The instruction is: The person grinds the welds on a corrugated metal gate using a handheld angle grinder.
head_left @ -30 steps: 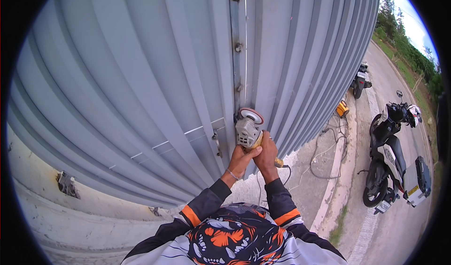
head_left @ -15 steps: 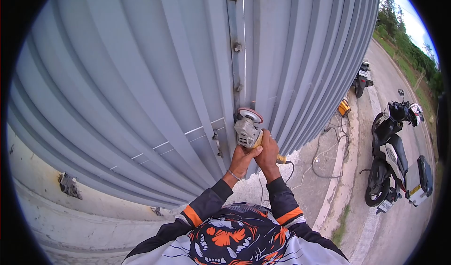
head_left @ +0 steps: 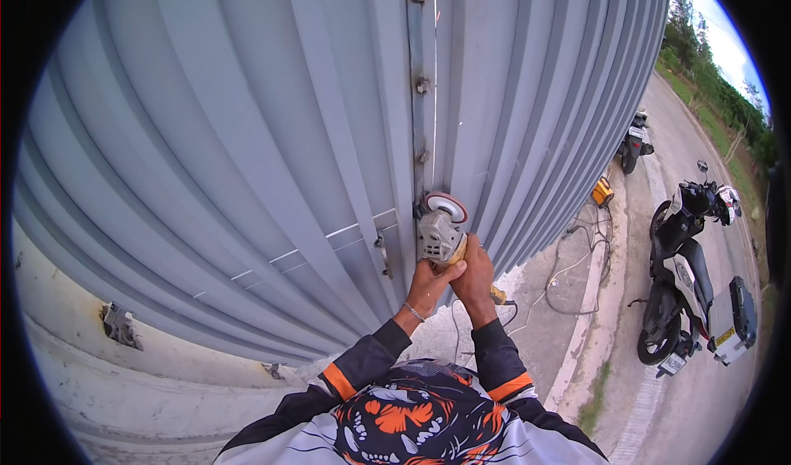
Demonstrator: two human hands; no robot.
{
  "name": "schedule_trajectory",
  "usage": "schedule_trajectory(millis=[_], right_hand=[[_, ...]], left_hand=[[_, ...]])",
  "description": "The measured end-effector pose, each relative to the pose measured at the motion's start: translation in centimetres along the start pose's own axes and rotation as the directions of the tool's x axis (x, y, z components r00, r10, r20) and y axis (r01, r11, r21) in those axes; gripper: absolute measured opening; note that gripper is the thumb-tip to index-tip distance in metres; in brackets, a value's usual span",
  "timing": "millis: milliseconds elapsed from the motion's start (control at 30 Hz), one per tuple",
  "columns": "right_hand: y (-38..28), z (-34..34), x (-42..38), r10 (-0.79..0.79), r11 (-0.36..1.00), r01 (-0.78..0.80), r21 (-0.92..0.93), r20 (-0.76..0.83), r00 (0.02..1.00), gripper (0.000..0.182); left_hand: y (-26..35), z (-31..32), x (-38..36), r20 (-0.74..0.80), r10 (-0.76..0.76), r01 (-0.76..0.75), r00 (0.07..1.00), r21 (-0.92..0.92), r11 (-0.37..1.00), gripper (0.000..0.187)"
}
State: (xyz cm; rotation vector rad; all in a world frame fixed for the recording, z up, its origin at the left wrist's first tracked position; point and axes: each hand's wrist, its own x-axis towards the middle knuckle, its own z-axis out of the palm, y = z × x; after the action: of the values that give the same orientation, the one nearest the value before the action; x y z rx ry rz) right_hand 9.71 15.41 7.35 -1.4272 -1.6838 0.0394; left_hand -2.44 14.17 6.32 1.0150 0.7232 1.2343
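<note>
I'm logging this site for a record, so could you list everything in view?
Grey-and-yellow angle grinder: one, red-rimmed disc, by the seam
Corrugated metal sheeting: count unclear, grey, ahead
Bolted metal strip: one, dark grey, along seam
Boxy machine: one, yellow, ground right
Cables: several, dark and pale, ground right
Near motorcycle: one, black and white, right
Far motorcycle: one, dark, upper right
Trees: several, green, far right
Sleeves: two, black with orange bands, on arms
Left hand: one, bare, on grinder
Right hand: one, bare, on grinder

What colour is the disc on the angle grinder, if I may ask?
White with a red rim; the head view shows the disc best.
</note>
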Motion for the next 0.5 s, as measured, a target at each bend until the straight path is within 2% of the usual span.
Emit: schedule_trajectory(millis=[67, 167, 200, 300, 333, 433, 500], right_hand=[[-0.5, -1.5, -0.6, 0.035, 0.999, -0.035, -0.010, 0.042, 0.998, 0.049], [-0.9, -3.9, -1.7, 0.128, 0.991, -0.130, -0.002, 0.186, 0.974, 0.059], [-1.3, -4.8, -1.7, 0.149, 0.988, -0.155, 0.005, 0.230, 0.962, 0.063], [-2.8, -6.5, -1.4, 0.218, 0.971, -0.238, 0.009, 0.373, 0.902, 0.063], [-3.3, -6.7, -1.3, 0.227, 0.968, -0.250, 0.012, 0.382, 0.896, 0.063], [-4.8, -7.0, -0.9, 0.263, 0.950, -0.308, 0.049, 0.401, 0.877, 0.064], [-5.5, -7.1, -0.6, 0.274, 0.955, -0.298, 0.006, 0.376, 0.885, 0.063]], left_hand=[[0.5, 0.9, -1.0, -0.005, 0.041, -0.040, 0.999, 0.150, 0.988, 0.050], [2.4, 1.8, -3.1, -0.005, -0.076, 0.069, 0.997, 0.471, 0.879, 0.054], [2.6, 2.2, -3.8, 0.003, -0.020, 0.016, 1.000, 0.476, 0.879, 0.056], [2.7, 2.3, -5.3, -0.042, 0.007, 0.014, 0.999, 0.488, 0.873, 0.055], [3.0, 2.1, -5.6, -0.061, -0.026, 0.054, 0.998, 0.510, 0.858, 0.056], [3.8, 1.9, -5.9, -0.071, 0.011, 0.025, 0.997, 0.488, 0.872, 0.059], [4.2, 1.8, -5.9, -0.046, 0.025, -0.002, 0.999, 0.441, 0.898, 0.058]])
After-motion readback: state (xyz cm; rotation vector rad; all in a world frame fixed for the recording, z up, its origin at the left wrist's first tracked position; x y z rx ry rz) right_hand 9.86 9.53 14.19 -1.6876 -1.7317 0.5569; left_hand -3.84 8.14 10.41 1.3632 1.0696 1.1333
